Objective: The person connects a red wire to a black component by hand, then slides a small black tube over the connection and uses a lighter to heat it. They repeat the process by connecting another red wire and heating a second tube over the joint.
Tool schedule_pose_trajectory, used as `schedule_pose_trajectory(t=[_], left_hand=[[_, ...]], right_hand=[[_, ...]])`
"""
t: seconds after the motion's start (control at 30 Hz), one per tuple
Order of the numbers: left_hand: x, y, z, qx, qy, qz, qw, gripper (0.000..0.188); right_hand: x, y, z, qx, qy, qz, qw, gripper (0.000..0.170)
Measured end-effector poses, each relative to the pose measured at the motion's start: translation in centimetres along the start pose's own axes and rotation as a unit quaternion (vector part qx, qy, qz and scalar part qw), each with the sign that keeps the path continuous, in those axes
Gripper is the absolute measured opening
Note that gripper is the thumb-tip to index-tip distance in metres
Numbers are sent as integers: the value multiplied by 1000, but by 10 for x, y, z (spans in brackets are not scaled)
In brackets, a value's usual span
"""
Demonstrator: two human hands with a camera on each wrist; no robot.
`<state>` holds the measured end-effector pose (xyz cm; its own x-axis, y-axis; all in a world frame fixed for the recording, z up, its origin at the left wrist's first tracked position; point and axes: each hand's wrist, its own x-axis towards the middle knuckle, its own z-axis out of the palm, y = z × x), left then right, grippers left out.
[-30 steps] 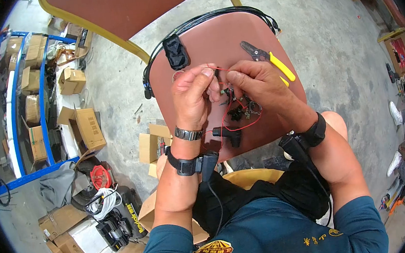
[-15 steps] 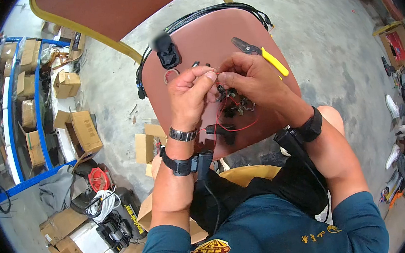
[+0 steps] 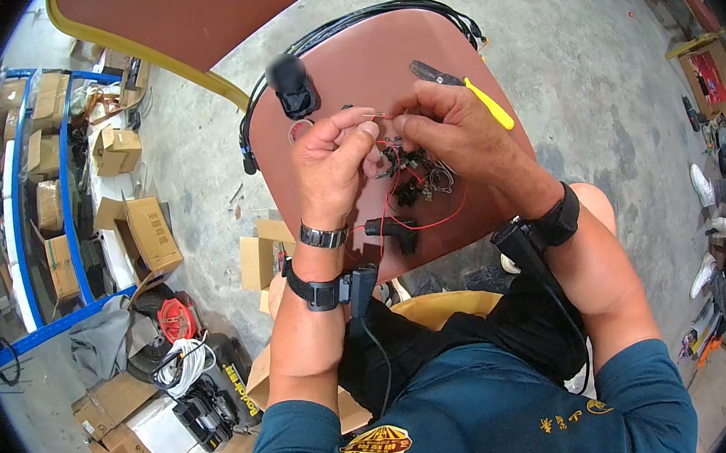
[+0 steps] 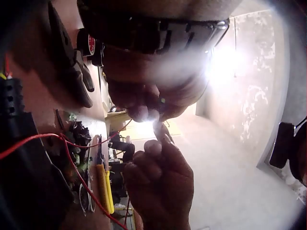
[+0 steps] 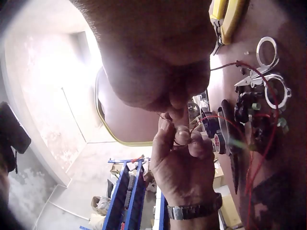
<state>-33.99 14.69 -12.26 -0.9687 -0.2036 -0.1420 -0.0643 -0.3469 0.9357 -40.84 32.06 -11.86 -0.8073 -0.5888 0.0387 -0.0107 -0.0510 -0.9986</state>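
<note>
Above the red-brown chair seat (image 3: 342, 58), my two hands meet fingertip to fingertip. Thumb and forefinger of the left hand (image 3: 331, 164) pinch a thin red wire (image 3: 380, 116), whose end shows between the hands. My right hand (image 3: 450, 131) pinches the same wire from the other side. Red wire (image 5: 276, 103) loops down past small black parts (image 3: 416, 191) on the seat. In the right wrist view, scissors (image 5: 266, 52) lie by these parts. A black T-shaped piece (image 3: 400, 230) sits near the seat's front edge.
A yellow-handled wire stripper (image 3: 489, 102) lies at the seat's right side. Black cable (image 3: 360, 17) curves around the seat's back edge. At the back left stands a black case (image 3: 299, 102), beside a small tape roll (image 3: 299, 129). Blue shelving (image 3: 71, 185) with cardboard boxes stands left.
The hands came closer together, then parted slightly, with the red wire still between their fingertips. The head view has shifted a little, so the seat appears farther left and higher.
</note>
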Motion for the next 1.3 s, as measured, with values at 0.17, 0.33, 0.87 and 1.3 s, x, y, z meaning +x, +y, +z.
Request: schedule_pose_trajectory(t=[0.17,0.33,0.87,1.3], left_hand=[[-2,5,7,38,23,7,999,16],[-2,8,7,60,10,4,998,15],[-12,14,10,91,14,1,996,12],[-47,18,18,190,6,67,980,9]], right_hand=[[-2,-12,1,12,2,33,999,18],[-1,1,1,10,3,8,1000,15],[-7,-5,0,-8,-5,-10,1000,17],[-38,-30,8,-123,-16,-85,989,16]])
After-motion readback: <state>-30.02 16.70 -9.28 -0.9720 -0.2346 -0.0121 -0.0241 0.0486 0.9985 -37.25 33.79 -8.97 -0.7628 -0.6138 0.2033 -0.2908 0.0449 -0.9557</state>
